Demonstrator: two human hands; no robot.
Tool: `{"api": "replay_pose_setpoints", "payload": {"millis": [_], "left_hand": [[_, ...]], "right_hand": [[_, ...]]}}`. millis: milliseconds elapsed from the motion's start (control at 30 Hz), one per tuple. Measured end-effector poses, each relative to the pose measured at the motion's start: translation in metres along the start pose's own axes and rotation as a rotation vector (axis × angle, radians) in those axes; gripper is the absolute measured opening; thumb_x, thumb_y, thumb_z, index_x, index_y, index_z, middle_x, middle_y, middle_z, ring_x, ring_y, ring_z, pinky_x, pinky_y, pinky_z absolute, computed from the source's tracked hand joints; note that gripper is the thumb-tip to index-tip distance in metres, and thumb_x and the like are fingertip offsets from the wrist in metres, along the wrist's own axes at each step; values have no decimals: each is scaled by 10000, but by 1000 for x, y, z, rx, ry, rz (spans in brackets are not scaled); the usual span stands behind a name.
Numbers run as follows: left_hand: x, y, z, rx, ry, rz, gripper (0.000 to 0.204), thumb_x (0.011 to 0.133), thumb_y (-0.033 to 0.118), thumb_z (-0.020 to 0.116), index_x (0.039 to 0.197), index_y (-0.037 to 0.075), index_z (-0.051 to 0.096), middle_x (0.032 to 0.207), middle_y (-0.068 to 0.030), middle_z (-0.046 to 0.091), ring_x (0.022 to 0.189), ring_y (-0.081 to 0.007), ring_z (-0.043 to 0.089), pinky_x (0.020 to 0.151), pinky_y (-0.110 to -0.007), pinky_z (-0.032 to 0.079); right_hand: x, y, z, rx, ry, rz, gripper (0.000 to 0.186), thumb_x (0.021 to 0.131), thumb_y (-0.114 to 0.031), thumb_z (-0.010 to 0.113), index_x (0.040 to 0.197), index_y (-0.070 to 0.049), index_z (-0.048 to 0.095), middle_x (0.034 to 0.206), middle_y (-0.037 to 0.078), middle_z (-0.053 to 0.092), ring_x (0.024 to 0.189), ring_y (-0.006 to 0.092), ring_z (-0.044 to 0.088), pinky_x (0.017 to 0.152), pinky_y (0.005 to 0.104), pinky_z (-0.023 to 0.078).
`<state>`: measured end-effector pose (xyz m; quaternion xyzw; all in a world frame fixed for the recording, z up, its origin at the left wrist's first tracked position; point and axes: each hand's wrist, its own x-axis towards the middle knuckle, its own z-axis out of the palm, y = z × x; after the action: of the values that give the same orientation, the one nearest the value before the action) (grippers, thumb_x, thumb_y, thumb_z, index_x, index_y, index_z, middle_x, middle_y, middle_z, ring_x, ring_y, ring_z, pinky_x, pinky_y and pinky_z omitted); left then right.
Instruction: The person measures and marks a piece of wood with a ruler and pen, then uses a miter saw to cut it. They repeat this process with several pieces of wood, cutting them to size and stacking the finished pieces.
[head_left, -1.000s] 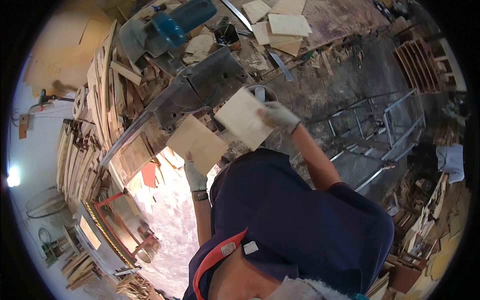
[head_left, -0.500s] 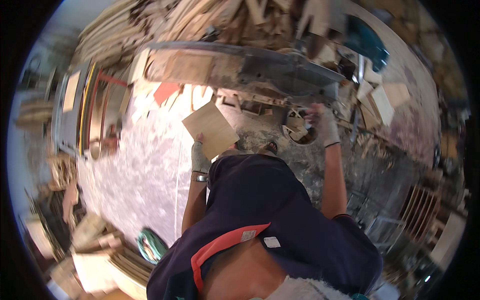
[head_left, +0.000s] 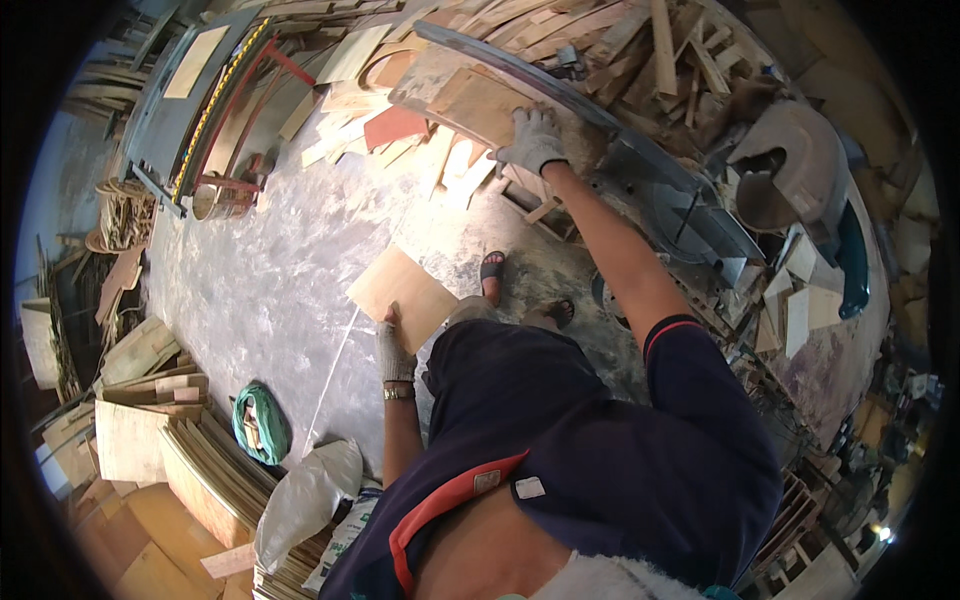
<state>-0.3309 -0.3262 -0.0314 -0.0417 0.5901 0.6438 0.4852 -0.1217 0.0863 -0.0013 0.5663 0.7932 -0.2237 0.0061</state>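
Note:
In my left hand (head_left: 395,350) is a thin, square piece of plywood (head_left: 405,292), gripped at its near edge with the thumb on top. That hand wears a grey knitted glove that leaves the thumb tip bare. My right arm reaches forward over a long, narrow bench (head_left: 575,150) with a metal rail along its far side. The gloved right hand (head_left: 533,138) has its fingers spread and lies at the near right part of a flat wooden board (head_left: 475,103) on that bench. Whether its palm presses on the board or just hovers, I cannot tell.
To the right of the bench stands a saw with a rounded grey guard (head_left: 800,165). Wood offcuts (head_left: 395,128) lie beyond the floor's far side. A metal-framed table (head_left: 185,110) stands far left. Stacked boards (head_left: 200,470), a white sack (head_left: 305,500) and a green bundle (head_left: 260,422) are at lower left.
My view has turned toward the right, bringing the saw closer in. The right hand has gone from beside the bench's near right to the board on top. The left still holds the plywood.

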Motion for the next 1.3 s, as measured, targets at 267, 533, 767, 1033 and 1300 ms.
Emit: {"api": "replay_pose_setpoints", "payload": {"millis": [267,533,767,1033,1300], "left_hand": [[8,0,-30,-102,92,-15,601,911,352,753,1378,34,549,1310,-82,626,1179,-265,626,1001,-438,547],[20,12,30,47,-61,10,670,910,386,751,1427,39,505,1373,-98,580,1228,-272,601,1019,-439,536],[22,8,92,195,-288,-44,656,941,373,706,1433,14,463,1343,-139,592,1214,-286,615,991,-438,553],[-3,-17,156,262,-515,-95,533,1003,321,613,1380,-36,493,1279,-189,626,1136,-305,671,936,-423,586],[-21,-27,192,398,-561,-111,471,979,299,668,1307,-22,561,1230,-148,648,1099,-279,678,915,-405,588]], "right_hand": [[17,-15,-9,-114,18,22,839,681,-575,828,1301,-94,533,1431,233,458,1349,388,421,1095,498,377],[-111,46,13,1307,3,150,699,725,-541,844,1120,-28,581,1004,110,638,954,224,616,841,354,485],[-270,123,-12,741,182,469,737,748,-424,875,1295,-45,559,1191,150,619,1131,299,586,939,413,473],[-321,209,-46,3,267,470,763,671,-451,877,1277,-120,553,1375,193,481,1301,395,453,1067,531,415],[-289,281,-44,-116,262,335,696,755,-398,845,1332,-117,576,1440,154,519,1383,359,445,1132,498,401]]}}
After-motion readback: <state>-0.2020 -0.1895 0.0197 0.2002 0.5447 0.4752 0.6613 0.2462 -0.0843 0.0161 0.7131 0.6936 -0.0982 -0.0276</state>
